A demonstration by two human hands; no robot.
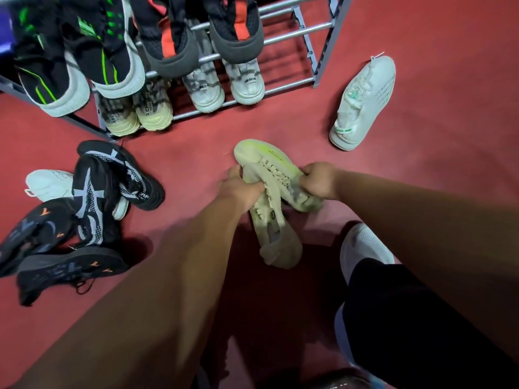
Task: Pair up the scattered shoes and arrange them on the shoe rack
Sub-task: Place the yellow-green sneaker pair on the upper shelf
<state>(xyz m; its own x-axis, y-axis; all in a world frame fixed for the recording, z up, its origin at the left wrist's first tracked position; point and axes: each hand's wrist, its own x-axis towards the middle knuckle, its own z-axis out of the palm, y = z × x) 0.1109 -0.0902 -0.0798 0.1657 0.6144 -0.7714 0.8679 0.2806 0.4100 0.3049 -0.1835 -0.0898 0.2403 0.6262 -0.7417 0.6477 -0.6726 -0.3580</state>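
My left hand [238, 189] and right hand [320, 181] are each closed on one of the two pale green shoes [269, 197], toes pointing away toward the rack [283, 89] just ahead, whose bottom shelf has room on its right side.

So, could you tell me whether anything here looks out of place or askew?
Yes. The black shoes lie heaped over each other on the floor left of the rack, and a single white shoe sits alone to its right. Both hands grip a pale yellow-green pair, not yet shelved.
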